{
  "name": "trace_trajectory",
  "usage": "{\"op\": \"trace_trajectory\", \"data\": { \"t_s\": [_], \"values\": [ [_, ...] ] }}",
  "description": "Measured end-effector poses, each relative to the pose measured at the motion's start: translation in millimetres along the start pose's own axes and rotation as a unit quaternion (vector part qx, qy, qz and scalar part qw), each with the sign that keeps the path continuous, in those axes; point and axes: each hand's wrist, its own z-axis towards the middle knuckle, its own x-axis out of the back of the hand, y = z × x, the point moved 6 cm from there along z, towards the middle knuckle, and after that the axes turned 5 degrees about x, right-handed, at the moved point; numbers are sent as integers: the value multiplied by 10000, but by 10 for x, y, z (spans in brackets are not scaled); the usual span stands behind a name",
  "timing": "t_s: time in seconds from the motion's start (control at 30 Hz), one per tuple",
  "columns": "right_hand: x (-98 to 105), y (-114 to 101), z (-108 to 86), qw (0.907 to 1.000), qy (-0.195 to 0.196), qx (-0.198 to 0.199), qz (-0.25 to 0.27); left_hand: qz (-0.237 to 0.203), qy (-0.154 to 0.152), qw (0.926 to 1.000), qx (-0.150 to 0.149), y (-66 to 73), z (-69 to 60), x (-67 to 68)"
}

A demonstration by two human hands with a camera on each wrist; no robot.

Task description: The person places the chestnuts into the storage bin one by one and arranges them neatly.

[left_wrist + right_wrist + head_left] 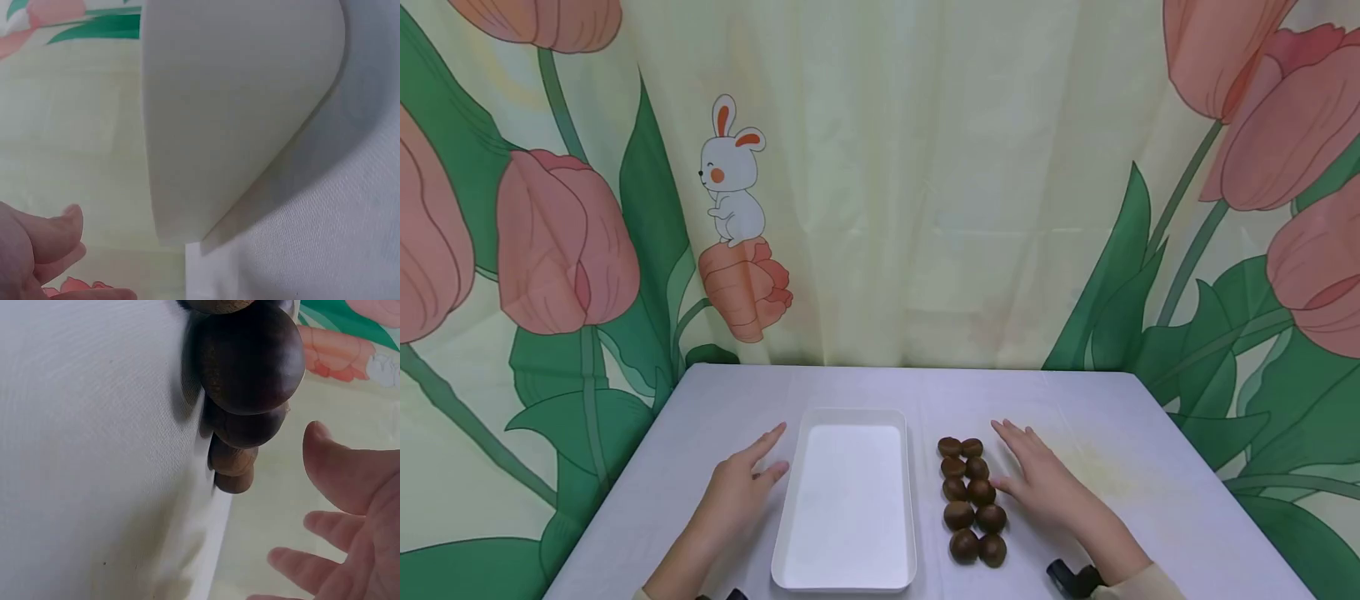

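A white rectangular tray (pixel 844 508) with a low rim lies on the table, its long side pointing away from me. To its right, several glossy brown chestnuts (pixel 958 515) stand in two columns. My left hand (pixel 739 490) hovers beside the tray's left side, fingers extended and holding nothing. The left wrist view shows the tray's outer wall (pixel 237 112) apart from that hand (pixel 47 253). Just right of the chestnuts is my right hand (pixel 1041 477), fingers spread and holding nothing. In the right wrist view its thumb stands apart from the dark chestnuts (pixel 250 359).
A white cloth covers the table (pixel 1090 408). Behind it hangs a pale curtain (pixel 940 183) printed with tulips and a rabbit on a carrot. Black wrist straps (pixel 1072 577) show at the bottom edge.
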Motion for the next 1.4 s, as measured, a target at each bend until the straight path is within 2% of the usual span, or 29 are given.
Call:
{"op": "trace_trajectory", "data": {
  "t_s": [0.13, 0.37, 0.5, 0.93, 1.13, 1.4],
  "values": [
    [8, 5, 87, 9996, 135, 80, 230, -314, 144, 9994, 57, -19, 9, 33],
    [-57, 106, 174, 9940, -131, -649, 871, -1157, 96, 9922, 453, -87, 29, 43],
    [-98, 172, 223, 9910, -169, -853, 1013, -1542, 1, 9862, 598, -122, 39, 26],
    [-136, 327, 560, 9827, -287, -1020, 1522, -1979, -196, 9751, 983, -227, 30, -34],
    [-190, 304, 678, 9779, -481, -858, 1843, -2044, -260, 9716, 1167, -298, 41, -80],
    [-217, 264, 770, 9801, -633, -659, 1762, -2132, -407, 9681, 1253, -335, 56, -165]
  ]
}}
